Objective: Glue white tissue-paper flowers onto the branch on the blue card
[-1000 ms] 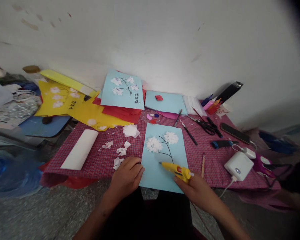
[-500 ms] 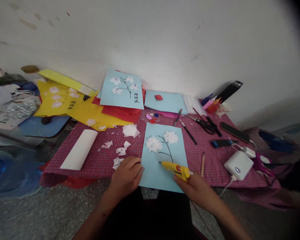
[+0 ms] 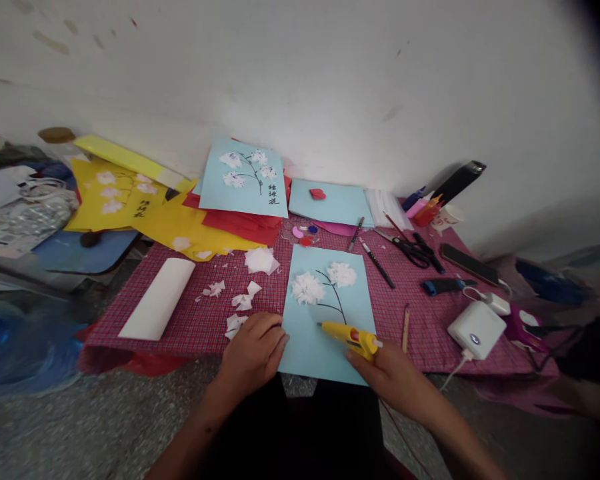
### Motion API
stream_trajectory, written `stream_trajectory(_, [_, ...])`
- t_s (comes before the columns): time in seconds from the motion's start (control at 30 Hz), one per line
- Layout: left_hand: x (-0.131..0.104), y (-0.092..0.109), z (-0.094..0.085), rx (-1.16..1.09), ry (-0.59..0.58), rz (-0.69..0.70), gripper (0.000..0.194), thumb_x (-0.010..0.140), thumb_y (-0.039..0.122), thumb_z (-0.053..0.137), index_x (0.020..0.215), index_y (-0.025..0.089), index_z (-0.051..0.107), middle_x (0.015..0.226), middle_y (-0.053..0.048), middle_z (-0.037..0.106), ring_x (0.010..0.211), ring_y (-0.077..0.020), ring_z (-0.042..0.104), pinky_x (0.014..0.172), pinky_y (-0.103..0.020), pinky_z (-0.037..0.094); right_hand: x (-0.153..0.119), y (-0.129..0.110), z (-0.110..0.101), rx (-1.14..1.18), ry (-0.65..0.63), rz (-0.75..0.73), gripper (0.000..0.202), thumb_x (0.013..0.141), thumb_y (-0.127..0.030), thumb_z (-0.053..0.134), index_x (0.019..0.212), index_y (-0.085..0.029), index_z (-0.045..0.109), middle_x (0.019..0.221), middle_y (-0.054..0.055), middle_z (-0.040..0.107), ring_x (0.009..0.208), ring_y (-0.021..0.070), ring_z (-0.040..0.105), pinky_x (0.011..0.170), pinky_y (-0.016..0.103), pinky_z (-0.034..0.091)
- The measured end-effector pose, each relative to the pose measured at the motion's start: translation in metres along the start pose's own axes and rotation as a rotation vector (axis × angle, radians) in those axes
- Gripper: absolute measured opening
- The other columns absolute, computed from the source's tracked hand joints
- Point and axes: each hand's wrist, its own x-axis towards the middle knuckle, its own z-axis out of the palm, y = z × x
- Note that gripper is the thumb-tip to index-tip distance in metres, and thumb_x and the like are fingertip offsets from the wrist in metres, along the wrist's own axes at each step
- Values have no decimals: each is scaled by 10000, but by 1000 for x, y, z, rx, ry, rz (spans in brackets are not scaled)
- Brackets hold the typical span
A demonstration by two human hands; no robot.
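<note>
My R fingers [image 3: 364, 369] grip the yellow glue gun [image 3: 349, 338], tip unmoved past sec. over blue sheet [image 3: 307, 350] at surface's [image 3: 205, 333] near edge; work seemingly paused. L fingers [image 3: 266, 328] curled by sheet's left edge, grasp unclear.

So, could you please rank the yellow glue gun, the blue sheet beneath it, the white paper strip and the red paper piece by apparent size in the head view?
1. Blue sheet
2. White paper strip
3. Yellow glue gun, partly hidden by the right hand
4. Red paper piece
</note>
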Motion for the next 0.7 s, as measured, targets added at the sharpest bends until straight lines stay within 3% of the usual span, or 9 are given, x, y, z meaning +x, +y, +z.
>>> stream_trajectory(0.2, [-1, -1, 0, -5, 6, 5, 116, 914, 180, 533, 969, 183, 635, 1079, -93, 632, 1019, -244, 585, 915, -453, 513, 2, -4, -4, -79, -5, 28, 401, 978, -469, 397, 835, -186, 642, 668, 42, 629, 592, 195, 575, 545, 290, 360])
stream_trajectory(0.7, [-1, -1, 0, 1, 11, 4, 134, 918, 198, 520, 967, 194, 645, 1063, -90, 640, 1004, -241, 599, 902, -449, 519, 9, -14, -16, -105, -28, -27, 278, 949, -360, 462, 911, -179, 670, 846, 81, 713, 738, 222, 648, 657, 303, 421])
